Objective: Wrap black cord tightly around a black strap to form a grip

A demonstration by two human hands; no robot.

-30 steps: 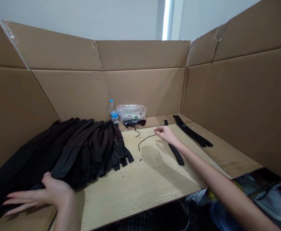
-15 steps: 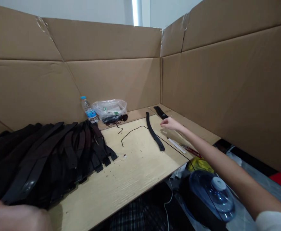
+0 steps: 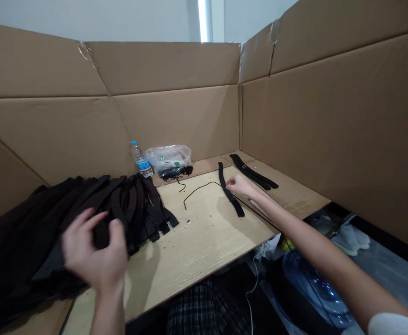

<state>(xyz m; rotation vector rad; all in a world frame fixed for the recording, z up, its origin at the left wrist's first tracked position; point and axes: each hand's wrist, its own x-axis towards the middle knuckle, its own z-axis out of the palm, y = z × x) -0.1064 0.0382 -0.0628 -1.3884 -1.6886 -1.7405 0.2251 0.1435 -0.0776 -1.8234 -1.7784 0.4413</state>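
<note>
My left hand (image 3: 97, 253), blurred by motion, hovers with fingers curved and apart over the near right side of a large pile of black strips (image 3: 53, 211). No strip shows in its grasp. Across the table, my right hand (image 3: 239, 185) is closed in a pinch at a single curved black strip (image 3: 231, 197). Whether its fingertips grip the strip, a cord or nothing is hidden. A thin black cord (image 3: 202, 187) runs from the left of that strip, past it and over the table's front edge. Beyond my right hand lie two more black strips (image 3: 251, 172), one bearing a round mark.
Cardboard walls (image 3: 179, 111) (image 3: 329, 107) enclose the back and right. A water bottle (image 3: 142, 160) and a plastic bag (image 3: 169, 157) with dark cords stand at the back. Below the table's right side is a large blue water jug (image 3: 316, 288); a white cable hangs at the front edge.
My left hand has risen from the lower left corner and moved right, its fingers now apart. My right hand has come left from the strips at the back to the single strip.
</note>
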